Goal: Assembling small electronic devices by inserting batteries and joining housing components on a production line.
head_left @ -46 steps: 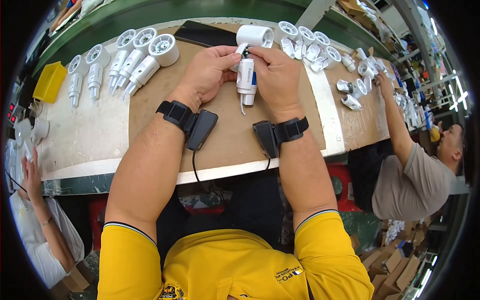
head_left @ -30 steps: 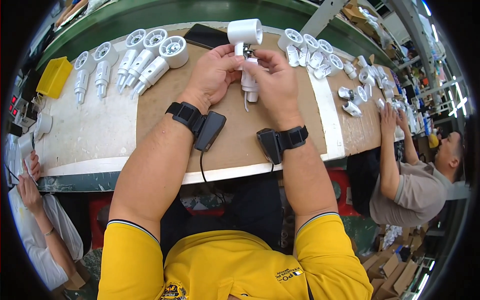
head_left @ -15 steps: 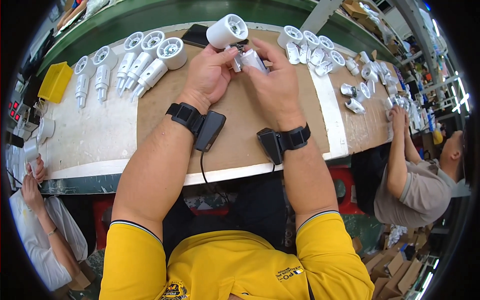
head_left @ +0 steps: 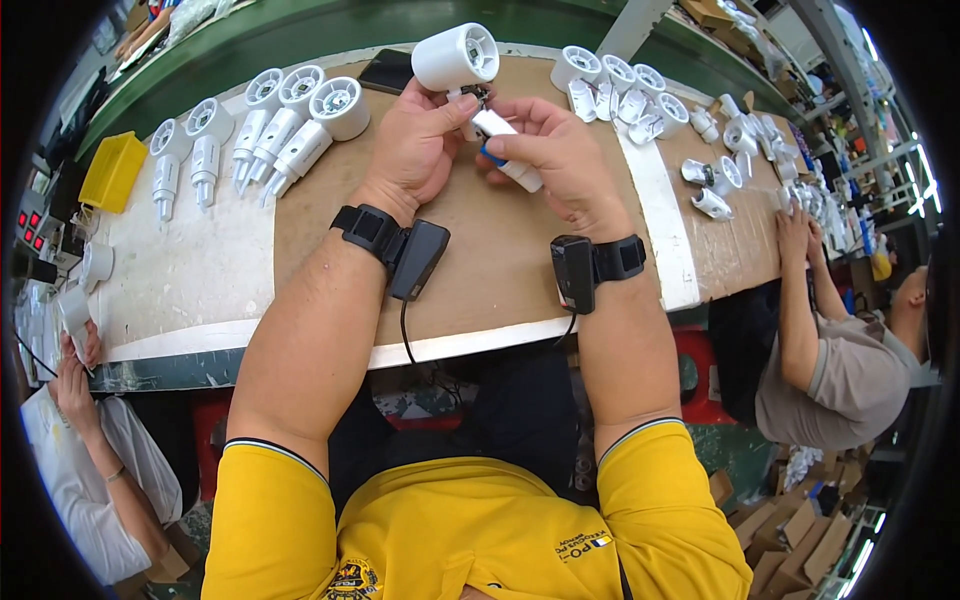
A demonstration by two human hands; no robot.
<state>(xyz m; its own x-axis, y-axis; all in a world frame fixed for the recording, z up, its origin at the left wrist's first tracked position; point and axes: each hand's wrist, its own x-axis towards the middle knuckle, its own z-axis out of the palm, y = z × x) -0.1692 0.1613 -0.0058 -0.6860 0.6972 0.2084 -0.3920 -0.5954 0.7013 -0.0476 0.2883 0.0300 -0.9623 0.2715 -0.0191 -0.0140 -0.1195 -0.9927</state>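
My left hand [head_left: 420, 150] grips a white device with a round, drum-shaped head [head_left: 452, 58], its small dark inner parts showing below the drum. Close beside it, my right hand [head_left: 560, 160] holds a white half-shell handle cover [head_left: 510, 150] between thumb and fingers. Something blue shows at the cover, next to the thumb. The cover slants away from the device's neck; whether the two touch I cannot tell. Both hands are raised over the brown board [head_left: 450, 260] on the bench.
Several white devices with drum heads [head_left: 338, 108] lie in a row at left, near a yellow bin [head_left: 112, 172]. A dark phone-like slab [head_left: 388, 70] lies behind my left hand. More white drums and shells [head_left: 620, 95] lie at right. Co-workers sit on both sides.
My right hand has drawn a little right and down, turning the white cover, and the blue part now shows. My left hand holds the device nearly still.
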